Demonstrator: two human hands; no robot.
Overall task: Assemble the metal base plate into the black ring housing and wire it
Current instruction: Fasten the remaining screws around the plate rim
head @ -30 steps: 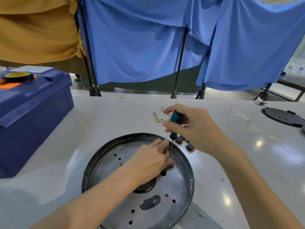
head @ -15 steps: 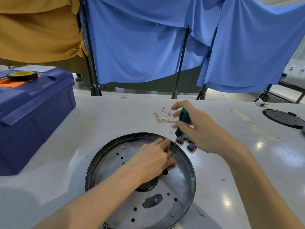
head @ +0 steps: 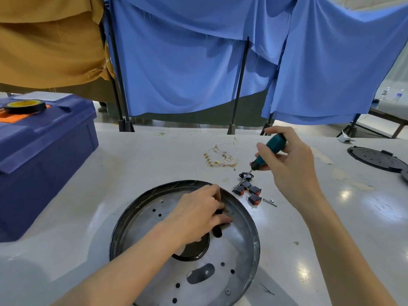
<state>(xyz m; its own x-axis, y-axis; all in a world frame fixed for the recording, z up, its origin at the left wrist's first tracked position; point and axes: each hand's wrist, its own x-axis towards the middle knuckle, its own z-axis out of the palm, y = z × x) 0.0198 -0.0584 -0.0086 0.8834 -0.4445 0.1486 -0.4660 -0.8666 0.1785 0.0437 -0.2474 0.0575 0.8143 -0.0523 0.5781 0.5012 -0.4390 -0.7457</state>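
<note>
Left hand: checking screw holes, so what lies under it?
The left hand rests on the metal base plate, covering part of its dark centre opening; holes beneath the palm cannot be seen.

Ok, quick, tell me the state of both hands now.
Left hand: rests on the metal base plate, fingers bent; any grip cannot be told.
Right hand: grips the screwdriver above the table.

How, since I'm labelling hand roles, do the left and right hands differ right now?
The left hand lies low on the metal base plate, fingers bent near its rim; the right hand is raised above the table. The left hand shows no tool; the right hand grips a green-handled screwdriver, tip slanting down toward the black switches. Both are bare.
</note>
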